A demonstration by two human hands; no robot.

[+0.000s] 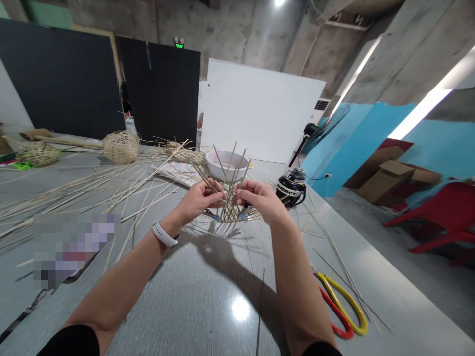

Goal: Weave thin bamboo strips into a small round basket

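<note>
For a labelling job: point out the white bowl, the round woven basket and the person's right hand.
White bowl (212, 163), head view, point on its outer wall near the left rim.
Round woven basket (118, 147), head view, point on its woven side.
Right hand (261, 198), head view, point on the back of the hand.

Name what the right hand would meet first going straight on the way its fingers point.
The right hand would meet the upright bamboo strips first; it may already touch them, depth is unclear.

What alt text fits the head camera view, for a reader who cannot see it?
Left hand and right hand hold upright bamboo strips at a grey table. Loose strips, a white bowl and a round woven basket lie behind them.
</note>
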